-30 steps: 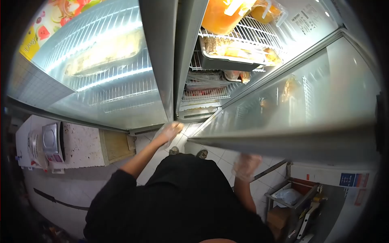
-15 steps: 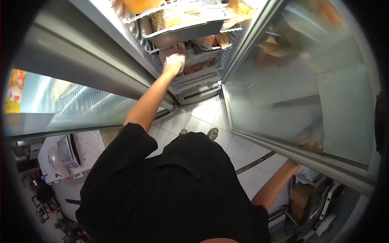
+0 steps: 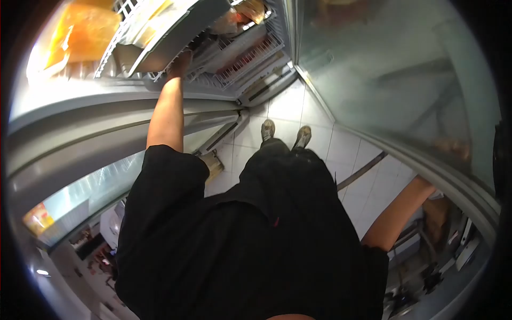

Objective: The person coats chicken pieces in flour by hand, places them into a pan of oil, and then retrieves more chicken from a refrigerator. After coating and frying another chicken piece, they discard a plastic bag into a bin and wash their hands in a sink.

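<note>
My left hand [image 3: 181, 57] reaches up into the open fridge and rests against the underside of a metal tray [image 3: 160, 24] on a wire shelf. Its fingers are lost in shadow. Left of the tray stands an orange tub [image 3: 80, 32]. Lower wire shelves [image 3: 248, 53] hold wrapped food. My right arm stretches out to the right, behind the edge of the open glass fridge door [image 3: 400, 69]. My right hand [image 3: 453, 146] shows only as a blur through the fogged glass.
The closed left fridge door [image 3: 80, 154] runs across the left side. My shoes [image 3: 268, 129] stand on white floor tiles [image 3: 288, 104] in front of the fridge. A metal cart with boxes [image 3: 445, 240] is at the lower right.
My head has turned, swinging the fridge to the upper left. My left hand has gone from the lower shelf up to the metal tray. My right arm stays out behind the door.
</note>
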The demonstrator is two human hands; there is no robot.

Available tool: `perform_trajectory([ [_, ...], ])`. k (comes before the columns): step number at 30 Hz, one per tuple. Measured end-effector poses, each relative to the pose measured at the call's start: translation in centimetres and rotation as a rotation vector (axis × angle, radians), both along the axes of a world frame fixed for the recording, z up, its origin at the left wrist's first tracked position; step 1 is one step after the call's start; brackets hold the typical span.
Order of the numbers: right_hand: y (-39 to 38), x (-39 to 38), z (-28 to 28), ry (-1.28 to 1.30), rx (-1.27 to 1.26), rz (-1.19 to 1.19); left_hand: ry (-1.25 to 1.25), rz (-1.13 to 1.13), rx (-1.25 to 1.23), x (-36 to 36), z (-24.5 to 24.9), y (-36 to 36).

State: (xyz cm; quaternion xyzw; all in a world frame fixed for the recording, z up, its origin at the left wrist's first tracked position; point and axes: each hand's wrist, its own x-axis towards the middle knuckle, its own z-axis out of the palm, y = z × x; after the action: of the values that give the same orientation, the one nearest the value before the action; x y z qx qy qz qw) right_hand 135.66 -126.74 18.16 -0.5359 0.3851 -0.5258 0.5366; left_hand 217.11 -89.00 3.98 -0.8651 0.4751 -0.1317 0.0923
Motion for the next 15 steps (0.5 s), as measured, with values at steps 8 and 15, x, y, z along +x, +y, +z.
perform_trajectory([
  [8,2.4,2.0,1.3,-0.068,-0.043,-0.369,0.298,0.168,-0.020,14.3,-10.6,7.6],
  [15,4.5,2.7,2.2,-0.136,-0.051,-0.473,0.086,0.082,-0.041,1.3,-1.9,1.9],
])
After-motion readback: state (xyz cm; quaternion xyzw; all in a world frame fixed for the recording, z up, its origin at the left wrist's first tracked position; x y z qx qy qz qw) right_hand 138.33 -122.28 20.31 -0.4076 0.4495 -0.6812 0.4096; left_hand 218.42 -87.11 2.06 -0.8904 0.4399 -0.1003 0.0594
